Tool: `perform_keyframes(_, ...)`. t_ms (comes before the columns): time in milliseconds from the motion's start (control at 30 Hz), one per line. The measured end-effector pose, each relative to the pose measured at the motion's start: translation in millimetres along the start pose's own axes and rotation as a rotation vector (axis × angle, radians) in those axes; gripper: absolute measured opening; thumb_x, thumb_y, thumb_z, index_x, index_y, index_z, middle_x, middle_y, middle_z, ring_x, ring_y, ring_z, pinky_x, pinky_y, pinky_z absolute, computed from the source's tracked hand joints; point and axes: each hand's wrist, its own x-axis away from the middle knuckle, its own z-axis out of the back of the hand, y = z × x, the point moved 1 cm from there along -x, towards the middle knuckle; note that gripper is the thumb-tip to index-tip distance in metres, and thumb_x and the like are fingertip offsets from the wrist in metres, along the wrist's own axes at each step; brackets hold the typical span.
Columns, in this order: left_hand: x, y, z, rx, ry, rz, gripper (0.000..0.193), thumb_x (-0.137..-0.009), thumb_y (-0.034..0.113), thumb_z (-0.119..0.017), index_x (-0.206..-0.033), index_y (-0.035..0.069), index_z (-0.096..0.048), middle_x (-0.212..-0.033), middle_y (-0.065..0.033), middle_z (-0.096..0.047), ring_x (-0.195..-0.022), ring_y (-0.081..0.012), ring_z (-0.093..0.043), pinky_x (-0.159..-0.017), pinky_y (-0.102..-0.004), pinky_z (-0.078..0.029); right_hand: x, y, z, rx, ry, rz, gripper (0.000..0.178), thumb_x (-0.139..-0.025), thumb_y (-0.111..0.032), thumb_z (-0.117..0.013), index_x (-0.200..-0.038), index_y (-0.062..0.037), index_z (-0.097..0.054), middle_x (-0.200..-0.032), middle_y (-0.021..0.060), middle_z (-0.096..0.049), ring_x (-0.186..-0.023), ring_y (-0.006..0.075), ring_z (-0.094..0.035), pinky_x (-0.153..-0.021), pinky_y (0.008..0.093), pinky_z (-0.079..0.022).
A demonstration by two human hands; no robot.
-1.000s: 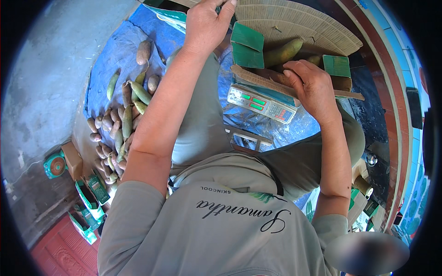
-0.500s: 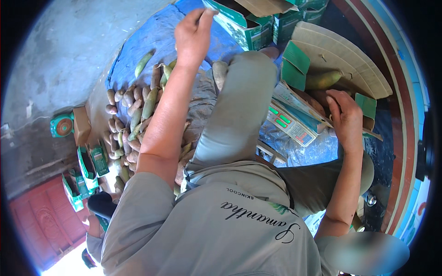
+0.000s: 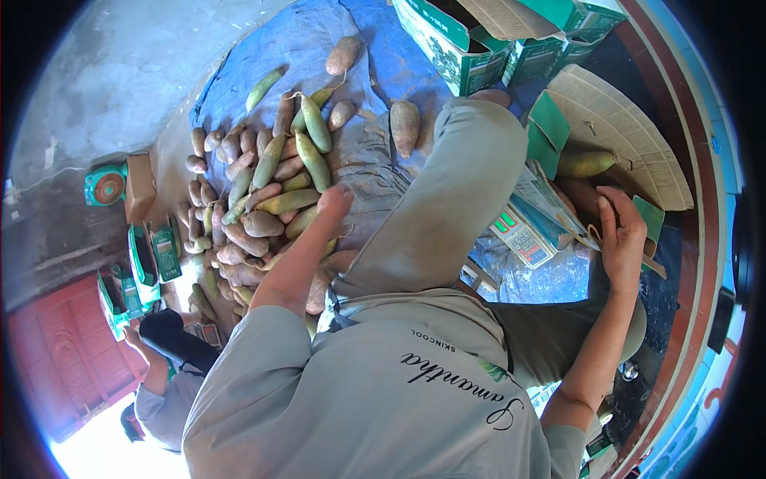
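My left hand (image 3: 336,203) is at the right edge of a pile of long green radishes (image 3: 313,162) and brownish-pink, soil-dusted roots (image 3: 263,224). Its fingers are foreshortened and hidden, so what they touch does not show. My right hand (image 3: 622,233) hangs over the near edge of an open carton (image 3: 546,128) with green flaps, thumb and forefinger apart and loosely bent. A green radish (image 3: 585,164) lies inside that carton. The carton rests on a digital scale (image 3: 523,239) with lit green displays.
More green-and-white cartons (image 3: 455,48) stand at the far side. Single roots (image 3: 404,128) lie on the blue sheet (image 3: 383,48) by my knee. Small cartons (image 3: 165,251), a green fan (image 3: 106,185) and another person (image 3: 163,399) are at the left.
My left hand has come back from the far carton, down to the pile's edge. The right hand stays by the carton on the scale. The whole view has shifted slightly.
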Motion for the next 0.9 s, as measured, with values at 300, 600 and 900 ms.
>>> perform_keyframes(300, 43.0, -34.1, -60.6, -0.155, -0.41, 0.074, 0.036, -0.087, 0.034, -0.051, -0.113, 0.015, -0.067, -0.115, -0.0166, -0.066, -0.108, -0.0341, -0.062, -0.093, -0.0445, -0.05, 0.8, 12.0, -0.8, -0.097, -0.024, -0.133, 0.018, -0.095, -0.012, -0.059, -0.105, 0.0013, -0.065, -0.09, 0.0102, -0.066, -0.083, 0.0172, -0.062, -0.077, 0.0289, -0.048)
perform_keyframes(600, 90.3, -78.1, -92.2, -0.286, -0.614, 0.014, 0.049, -0.085, 0.033, -0.056, -0.13, 0.013, -0.054, -0.128, -0.0161, -0.059, -0.117, -0.0334, -0.057, -0.102, -0.0438, -0.044, 0.4, 22.8, -3.4, -0.227, -0.013, -0.199, 0.022, -0.098, -0.015, -0.056, -0.11, 0.0005, -0.065, -0.088, 0.0068, -0.066, -0.083, 0.0128, -0.061, -0.078, 0.0257, -0.048)
perform_keyframes(900, 122.7, -70.4, -68.3, -0.382, -0.735, 0.008, 0.077, -0.081, 0.018, -0.064, -0.149, 0.019, -0.027, -0.148, -0.0066, -0.037, -0.134, -0.0304, -0.04, -0.105, -0.0463, -0.04, -2.1, 32.1, -3.7, -0.279, 0.017, -0.234, 0.022, -0.099, -0.015, -0.054, -0.112, 0.0004, -0.064, -0.09, 0.0065, -0.066, -0.084, 0.0123, -0.061, -0.079, 0.0251, -0.048)
